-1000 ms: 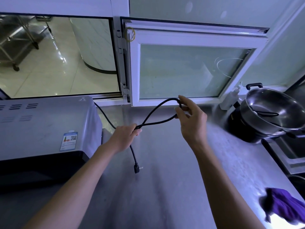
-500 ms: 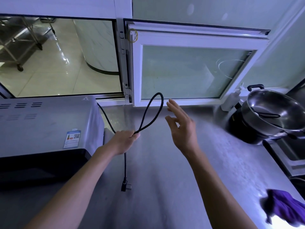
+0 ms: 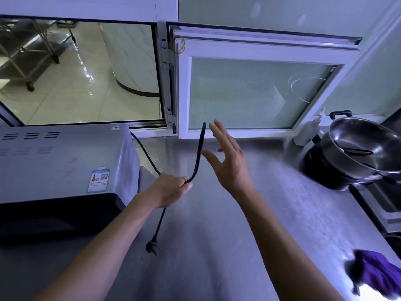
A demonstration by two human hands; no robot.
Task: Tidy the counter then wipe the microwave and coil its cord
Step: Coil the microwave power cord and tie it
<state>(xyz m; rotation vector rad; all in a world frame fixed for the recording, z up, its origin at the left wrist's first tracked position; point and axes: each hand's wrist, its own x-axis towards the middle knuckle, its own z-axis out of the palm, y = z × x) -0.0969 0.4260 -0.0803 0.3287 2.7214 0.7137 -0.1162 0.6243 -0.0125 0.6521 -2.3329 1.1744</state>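
A grey microwave (image 3: 60,161) with a black front stands at the left on the steel counter (image 3: 217,246). Its black cord (image 3: 198,153) runs from behind the microwave into my left hand (image 3: 171,187), which is shut on it. A narrow loop of cord stands up from that fist. The plug (image 3: 152,246) dangles below the hand, just above the counter. My right hand (image 3: 227,161) is open with fingers spread, right beside the loop and not holding it.
A purple cloth (image 3: 377,274) lies at the counter's right front edge. A steel wok (image 3: 364,148) sits on a black cooker at the right, with a white pump bottle (image 3: 310,131) behind it. An open white-framed window (image 3: 256,88) swings over the counter's back.
My right hand let go of the cord loop and opened. The loop folded narrower and stands upright from my left fist. The plug end dropped lower and hangs near the counter.
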